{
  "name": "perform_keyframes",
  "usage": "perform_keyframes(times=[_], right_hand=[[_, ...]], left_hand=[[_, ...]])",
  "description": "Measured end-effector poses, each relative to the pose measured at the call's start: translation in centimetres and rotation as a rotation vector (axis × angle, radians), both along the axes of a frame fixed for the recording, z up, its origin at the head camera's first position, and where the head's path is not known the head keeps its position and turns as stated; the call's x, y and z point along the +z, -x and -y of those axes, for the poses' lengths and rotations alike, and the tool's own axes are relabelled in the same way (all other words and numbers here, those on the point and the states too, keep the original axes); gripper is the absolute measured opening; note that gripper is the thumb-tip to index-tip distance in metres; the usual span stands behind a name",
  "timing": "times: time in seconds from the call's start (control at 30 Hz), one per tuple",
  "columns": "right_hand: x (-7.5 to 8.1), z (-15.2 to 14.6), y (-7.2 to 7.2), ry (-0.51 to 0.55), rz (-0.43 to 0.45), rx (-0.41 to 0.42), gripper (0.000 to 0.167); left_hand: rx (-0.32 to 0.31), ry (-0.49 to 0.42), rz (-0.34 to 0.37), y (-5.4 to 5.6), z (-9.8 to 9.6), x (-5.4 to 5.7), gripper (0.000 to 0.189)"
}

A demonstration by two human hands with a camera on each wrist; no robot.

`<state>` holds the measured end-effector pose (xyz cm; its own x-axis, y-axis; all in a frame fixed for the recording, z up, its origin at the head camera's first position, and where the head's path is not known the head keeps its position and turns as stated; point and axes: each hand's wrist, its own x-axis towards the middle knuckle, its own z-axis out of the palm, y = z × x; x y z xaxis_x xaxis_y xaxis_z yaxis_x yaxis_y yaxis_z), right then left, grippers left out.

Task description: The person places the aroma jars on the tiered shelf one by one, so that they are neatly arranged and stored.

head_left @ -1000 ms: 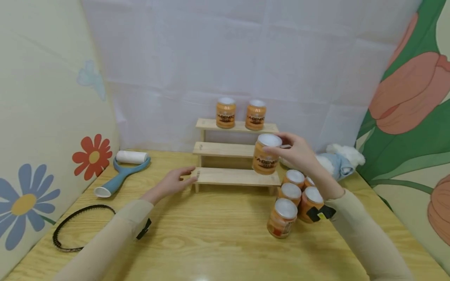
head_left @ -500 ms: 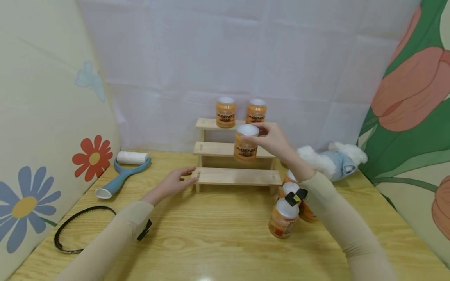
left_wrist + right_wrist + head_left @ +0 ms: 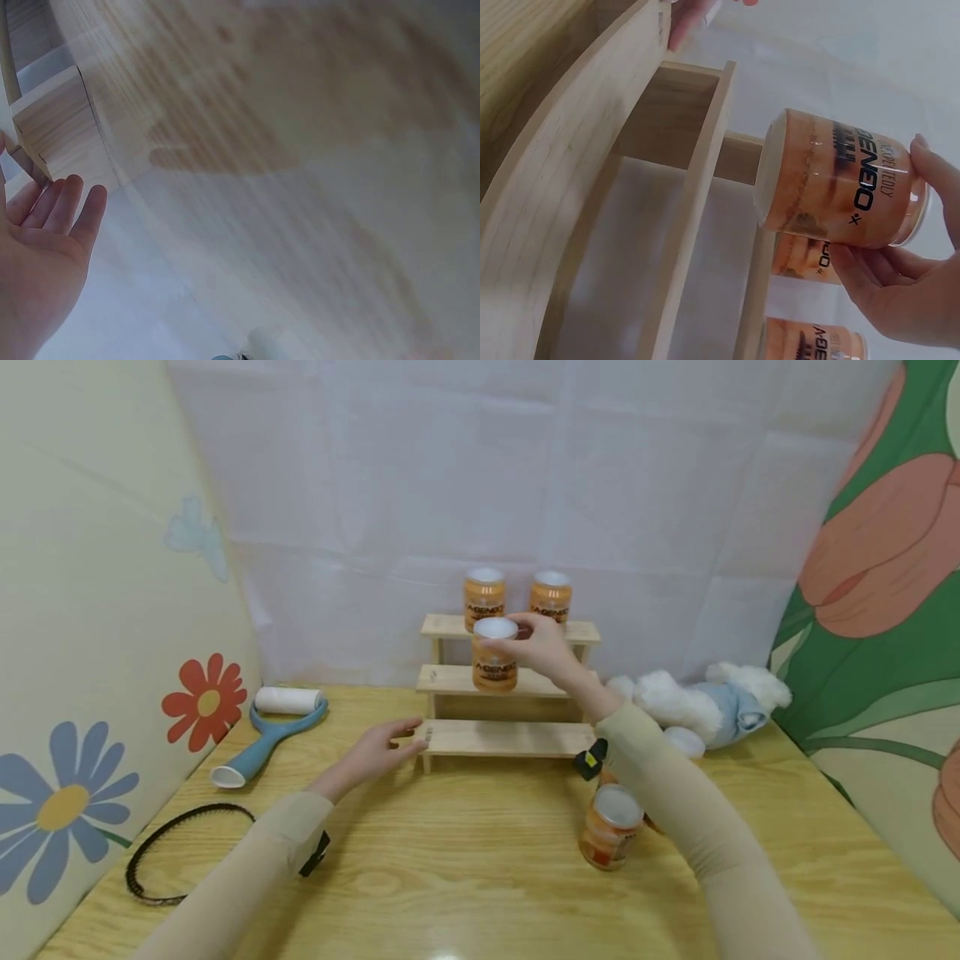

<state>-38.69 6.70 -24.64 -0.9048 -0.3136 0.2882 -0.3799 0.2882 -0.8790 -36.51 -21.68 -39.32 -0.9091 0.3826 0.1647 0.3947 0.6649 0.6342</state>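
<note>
An orange jar with a white lid and dark lettering [image 3: 495, 670] is gripped near its top by my right hand [image 3: 553, 652], thumb on one side and fingers on the other. It hangs in front of the middle step of a three-step wooden rack [image 3: 510, 739]; the right wrist view shows a gap between the jar's base [image 3: 771, 169] and the step. Two matching jars, a left one [image 3: 484, 593] and a right one [image 3: 551, 593], stand on the top step. My left hand [image 3: 371, 756], fingers extended, touches the rack's lower left end.
Another orange jar [image 3: 611, 828] stands at the rack's front right; others behind it are mostly hidden by my right sleeve. A white plush toy in blue [image 3: 727, 710] lies at the back right. A blue lint roller [image 3: 262, 752] and black headband [image 3: 142, 843] lie left.
My right hand has carried the jar leftward and up, from the rack's right end to in front of the middle step. The left hand stays at the rack's left end.
</note>
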Motion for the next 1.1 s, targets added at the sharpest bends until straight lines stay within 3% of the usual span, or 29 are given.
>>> perform_keyframes(times=[0.43, 0.87, 1.1], right_hand=[[-1.8, 4.0, 2.2, 0.007, 0.004, -0.029, 0.049], [-2.9, 5.0, 3.1, 0.01, -0.012, -0.042, 0.055], [-3.2, 5.4, 3.6, -0.034, -0.076, -0.05, 0.058]], left_hand=[[0.002, 0.007, -0.01, -0.5, 0.3, 0.0, 0.062], [-0.013, -0.006, -0.002, -0.7, 0.1, 0.3, 0.061], [-0.013, 0.0, -0.01, -0.5, 0.4, 0.2, 0.061]])
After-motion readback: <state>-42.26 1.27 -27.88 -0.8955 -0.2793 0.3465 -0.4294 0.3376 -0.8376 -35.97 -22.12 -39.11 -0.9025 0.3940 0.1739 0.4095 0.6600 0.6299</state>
